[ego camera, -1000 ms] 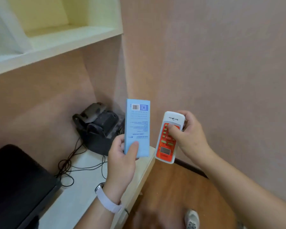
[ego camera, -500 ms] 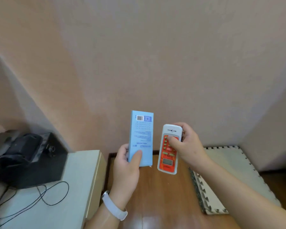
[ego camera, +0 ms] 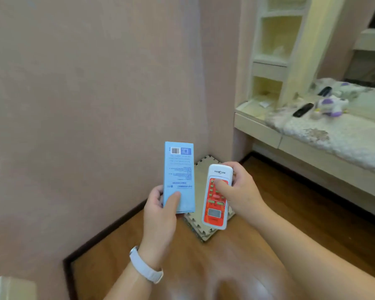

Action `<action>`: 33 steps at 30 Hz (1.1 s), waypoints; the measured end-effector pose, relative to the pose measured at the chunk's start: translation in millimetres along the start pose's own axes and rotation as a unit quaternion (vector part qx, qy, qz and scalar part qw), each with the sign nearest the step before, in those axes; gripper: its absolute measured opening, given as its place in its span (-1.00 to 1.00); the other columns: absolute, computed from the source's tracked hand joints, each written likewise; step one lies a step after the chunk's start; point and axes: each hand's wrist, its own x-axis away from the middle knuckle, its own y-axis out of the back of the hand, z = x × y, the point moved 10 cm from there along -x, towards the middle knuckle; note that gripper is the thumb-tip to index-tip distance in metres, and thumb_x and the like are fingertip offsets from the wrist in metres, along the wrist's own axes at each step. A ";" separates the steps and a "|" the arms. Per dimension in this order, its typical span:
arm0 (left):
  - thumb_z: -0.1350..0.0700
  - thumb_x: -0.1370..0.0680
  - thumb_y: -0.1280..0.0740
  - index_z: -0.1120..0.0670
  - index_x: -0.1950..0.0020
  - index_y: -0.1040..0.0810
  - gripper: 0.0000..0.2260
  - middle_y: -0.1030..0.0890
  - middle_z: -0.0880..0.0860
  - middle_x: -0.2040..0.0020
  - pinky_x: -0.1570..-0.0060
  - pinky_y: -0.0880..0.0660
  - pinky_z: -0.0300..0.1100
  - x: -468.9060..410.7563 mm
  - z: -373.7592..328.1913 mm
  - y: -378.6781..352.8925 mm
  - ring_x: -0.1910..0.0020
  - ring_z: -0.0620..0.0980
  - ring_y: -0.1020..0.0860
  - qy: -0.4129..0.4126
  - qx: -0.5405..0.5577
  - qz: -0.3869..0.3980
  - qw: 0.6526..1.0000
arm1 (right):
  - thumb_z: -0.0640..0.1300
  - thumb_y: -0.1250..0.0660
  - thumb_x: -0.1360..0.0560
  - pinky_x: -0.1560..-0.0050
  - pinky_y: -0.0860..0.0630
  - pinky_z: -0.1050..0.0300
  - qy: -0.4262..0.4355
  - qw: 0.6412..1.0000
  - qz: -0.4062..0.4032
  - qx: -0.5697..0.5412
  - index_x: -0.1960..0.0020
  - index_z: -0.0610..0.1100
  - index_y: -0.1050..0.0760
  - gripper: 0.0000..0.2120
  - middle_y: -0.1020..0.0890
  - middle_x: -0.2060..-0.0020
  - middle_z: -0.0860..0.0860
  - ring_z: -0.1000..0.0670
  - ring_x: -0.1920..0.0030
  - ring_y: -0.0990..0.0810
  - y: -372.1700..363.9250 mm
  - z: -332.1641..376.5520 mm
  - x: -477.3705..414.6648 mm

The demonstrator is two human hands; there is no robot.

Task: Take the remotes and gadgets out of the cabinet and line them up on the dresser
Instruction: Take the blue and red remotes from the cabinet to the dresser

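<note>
Head view: box and remote in hand, dresser at the right

The left hand (ego camera: 160, 215) held a pale blue box (ego camera: 179, 176) upright at the centre of the frame, thumb pressed on its printed face and fingers curled round the far edge. Just beside it, the right hand (ego camera: 240, 191) gripped a white and orange remote (ego camera: 214, 211), thumb on the buttons and fingers wrapped behind. Both things were in the air above a foam mat (ego camera: 206, 232) in the floor corner. At the upper right stood the dresser (ego camera: 258, 126), with a black remote (ego camera: 303, 109) lying on its fluffy cover (ego camera: 333, 135) near a plush toy (ego camera: 331, 106). A white wristband (ego camera: 145, 267) circled the left wrist.
</note>
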 end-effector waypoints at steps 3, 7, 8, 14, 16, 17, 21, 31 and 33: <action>0.21 -0.60 -0.29 0.10 -0.14 -0.51 -0.87 -0.72 -0.01 0.00 0.24 -0.60 -0.12 8.4 -9.1 -76.4 0.08 -0.01 -0.69 -0.007 -0.006 0.067 0.998 | -0.22 -0.37 -0.49 0.22 -0.65 0.15 -0.016 0.998 -0.061 0.001 -0.03 0.00 -0.43 -0.80 -0.67 0.14 0.00 0.05 0.20 -0.71 77.9 -13.8 16.5; 0.19 -0.61 -0.29 0.09 -0.14 -0.49 -0.87 -0.70 0.02 -0.02 0.23 -0.62 -0.15 27.8 -15.7 -172.2 0.09 0.00 -0.68 -0.004 -0.026 0.163 0.986 | -0.19 -0.38 -0.48 0.14 -0.66 0.09 -0.018 0.988 -0.148 0.033 0.01 0.05 -0.42 -0.79 -0.65 0.12 0.01 0.00 0.15 -0.69 171.8 -28.6 39.7; 0.19 -0.61 -0.28 0.08 -0.14 -0.49 -0.88 -0.70 0.02 -0.02 0.23 -0.62 -0.17 32.4 -17.5 -192.2 0.09 -0.02 -0.68 -0.004 -0.028 0.184 0.982 | -0.18 -0.39 -0.47 0.12 -0.66 0.06 -0.021 0.985 -0.168 0.032 0.01 0.07 -0.42 -0.78 -0.65 0.11 0.00 0.00 0.13 -0.68 190.8 -33.6 45.2; 0.22 -0.61 -0.27 0.13 -0.11 -0.49 -0.90 -0.70 0.02 0.03 0.33 -0.58 -0.25 40.3 -20.6 -283.9 0.18 -0.10 -0.68 -0.005 -0.016 0.279 0.960 | -0.15 -0.39 -0.50 0.26 -0.60 0.28 -0.048 0.964 -0.261 0.006 0.00 0.12 -0.39 -0.76 -0.63 0.09 0.05 0.07 0.15 -0.69 266.8 -64.2 68.6; 0.20 -0.60 -0.29 0.10 -0.10 -0.50 -0.91 -0.70 0.02 0.03 0.28 -0.59 -0.20 33.8 -15.5 -307.3 0.14 -0.06 -0.68 -0.008 -0.026 0.299 0.954 | -0.16 -0.39 -0.49 0.21 -0.64 0.20 -0.061 0.955 -0.290 0.011 -0.01 0.11 -0.40 -0.76 -0.63 0.09 0.03 0.05 0.14 -0.69 285.0 -73.9 67.9; 0.20 -0.60 -0.30 0.09 -0.09 -0.51 -0.91 -0.70 0.02 0.02 0.27 -0.60 -0.18 29.4 -11.9 -318.5 0.12 -0.03 -0.68 -0.003 -0.027 0.309 0.951 | -0.17 -0.39 -0.49 0.16 -0.66 0.12 -0.067 0.950 -0.305 0.016 -0.01 0.11 -0.40 -0.76 -0.64 0.08 0.02 0.03 0.13 -0.69 293.4 -78.3 65.8; 0.22 -0.59 -0.29 0.12 -0.11 -0.50 -0.90 -0.69 0.09 -0.01 0.27 -0.59 -0.14 0.6 1.3 -363.4 0.08 0.05 -0.68 0.023 -0.014 0.345 0.938 | -0.18 -0.39 -0.49 0.18 -0.63 0.18 -0.085 0.936 -0.341 0.024 -0.01 0.11 -0.40 -0.75 -0.64 0.09 0.02 0.03 0.13 -0.68 319.2 -88.1 42.8; 0.21 -0.59 -0.30 0.11 -0.08 -0.50 -0.91 -0.68 0.08 0.00 0.27 -0.58 -0.05 -149.0 1.4 -434.5 0.11 0.08 -0.68 0.036 -0.011 0.367 0.930 | -0.21 -0.36 -0.50 0.10 -0.64 0.02 -0.112 0.917 -0.380 0.039 0.00 0.10 -0.42 -0.76 -0.66 0.08 -0.03 0.02 0.13 -0.69 357.2 -82.4 -100.5; 0.20 -0.59 -0.30 0.11 -0.08 -0.50 -0.92 -0.68 0.08 0.02 0.27 -0.58 -0.04 -178.3 3.8 -448.0 0.12 0.09 -0.68 0.041 -0.014 0.371 0.928 | -0.21 -0.35 -0.52 0.14 -0.63 0.07 -0.117 0.912 -0.390 0.039 0.01 0.11 -0.42 -0.77 -0.66 0.09 -0.02 0.03 0.13 -0.69 361.1 -82.1 -125.8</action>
